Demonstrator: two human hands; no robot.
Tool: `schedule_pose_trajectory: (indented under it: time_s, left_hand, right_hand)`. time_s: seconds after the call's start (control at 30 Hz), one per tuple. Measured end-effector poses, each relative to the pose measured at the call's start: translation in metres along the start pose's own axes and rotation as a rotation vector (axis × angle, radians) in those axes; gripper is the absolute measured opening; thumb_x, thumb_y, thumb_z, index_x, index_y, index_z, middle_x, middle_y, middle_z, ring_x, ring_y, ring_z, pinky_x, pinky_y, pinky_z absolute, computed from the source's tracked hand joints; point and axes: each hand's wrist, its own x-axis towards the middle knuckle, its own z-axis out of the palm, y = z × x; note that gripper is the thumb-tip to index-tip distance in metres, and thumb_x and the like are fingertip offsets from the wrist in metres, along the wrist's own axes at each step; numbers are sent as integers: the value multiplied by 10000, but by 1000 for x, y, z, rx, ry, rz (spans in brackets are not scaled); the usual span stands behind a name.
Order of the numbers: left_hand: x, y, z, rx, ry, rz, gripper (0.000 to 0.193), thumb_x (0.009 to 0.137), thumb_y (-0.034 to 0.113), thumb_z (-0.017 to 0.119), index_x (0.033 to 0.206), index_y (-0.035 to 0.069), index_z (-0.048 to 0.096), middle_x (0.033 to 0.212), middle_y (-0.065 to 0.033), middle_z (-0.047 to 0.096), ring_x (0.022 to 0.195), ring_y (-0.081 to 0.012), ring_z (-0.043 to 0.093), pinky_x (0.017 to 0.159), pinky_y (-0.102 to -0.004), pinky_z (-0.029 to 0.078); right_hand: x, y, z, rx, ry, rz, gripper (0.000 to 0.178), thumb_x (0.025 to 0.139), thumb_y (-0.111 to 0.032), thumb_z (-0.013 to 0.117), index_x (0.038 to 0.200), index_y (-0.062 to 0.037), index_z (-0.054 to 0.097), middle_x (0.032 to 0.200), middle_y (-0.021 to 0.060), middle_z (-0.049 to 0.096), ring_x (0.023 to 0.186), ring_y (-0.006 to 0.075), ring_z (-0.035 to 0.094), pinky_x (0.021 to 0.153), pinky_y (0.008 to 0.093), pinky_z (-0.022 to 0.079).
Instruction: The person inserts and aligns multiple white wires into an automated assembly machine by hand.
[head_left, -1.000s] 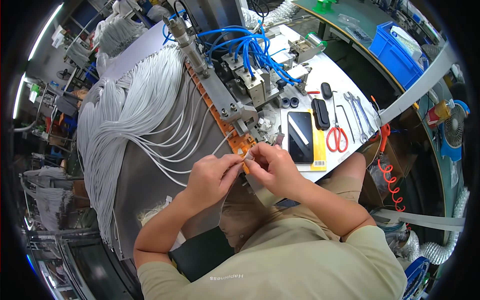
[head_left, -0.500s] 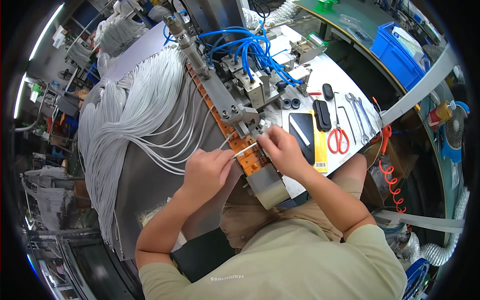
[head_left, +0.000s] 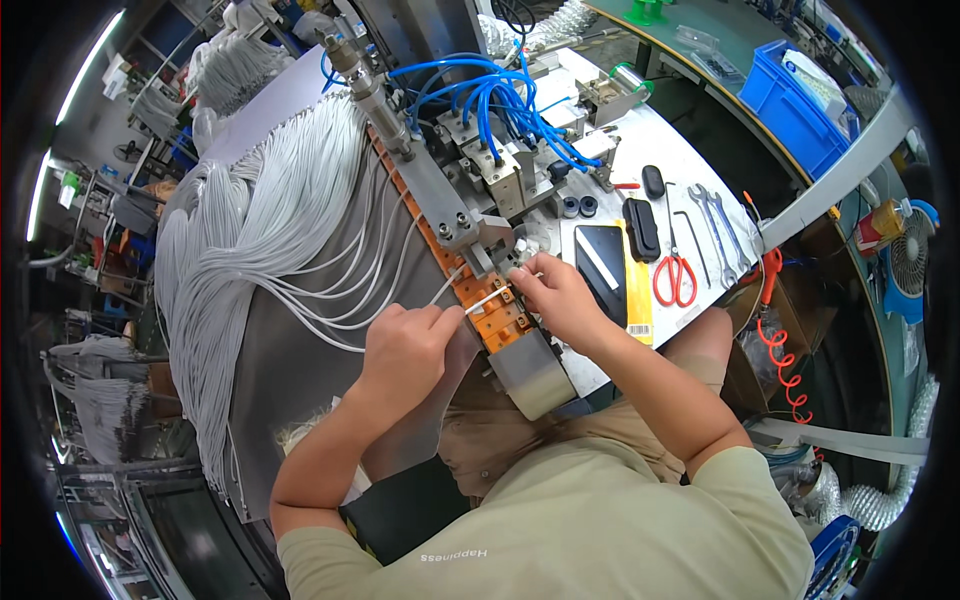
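A short length of white cable [head_left: 485, 302] lies across the orange fixture strip [head_left: 503, 326] at the near end of the machine. My left hand [head_left: 405, 350] pinches the cable on the strip's left side. At the cable's other end my right hand [head_left: 556, 298] is closed, thumb and forefinger pressed together; its fingertips partly hide that end. Just beyond my hands stands the machine's metal clamp head [head_left: 485, 245]. Several grey-white cables run from the large cable bundle [head_left: 235, 265] on the left toward the strip.
Right of the machine, the white tabletop [head_left: 648, 140] carries a dark phone [head_left: 600, 268], red-handled scissors [head_left: 675, 282], a black case [head_left: 643, 230] and wrenches [head_left: 722, 235]. Blue air hoses [head_left: 490, 90] loop over the machine. A red coiled hose [head_left: 785, 370] hangs at right.
My right fingertips have shifted slightly up and left, and the left hand slightly left. The cable now lies lower across the orange strip. The whole view has shifted a little.
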Motion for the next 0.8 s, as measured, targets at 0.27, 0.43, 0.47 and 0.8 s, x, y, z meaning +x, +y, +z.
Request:
schedule_pose_trajectory:
  time_s: [0.27,0.43,0.47,0.8]
  left_hand:
    - [6,-34,-62,-139,-14,45,370,725,17,704,1089,75,669,1114,-113,665,992,-309,638,852,-382,509]
    - [-39,-149,-115,327,-43,-326,648,710,1,702,1333,90,549,1310,-134,581,1236,-331,532,1074,-402,411]
    - [-45,-169,-115,485,-102,-384,701,707,11,713,1373,105,517,1316,-145,574,1249,-327,521,1083,-412,400]
    - [-38,-219,-113,598,-349,-902,885,791,258,759,1539,140,299,1342,-221,533,1259,-389,502,1076,-470,383]
  right_hand:
    - [-21,-6,-19,-114,229,-216,210,985,-204,600,925,-6,562,676,1,556,579,63,482,514,250,392]
    - [-82,-23,-31,44,-31,-127,127,959,-128,616,945,-9,575,680,15,560,568,60,478,524,230,391]
    - [-89,-33,-34,253,-222,3,118,938,-112,640,948,-11,581,687,23,572,578,73,505,554,242,419]
    - [-118,-206,-73,827,-1076,-966,389,843,-415,762,766,-82,574,660,82,597,599,220,603,644,521,523]
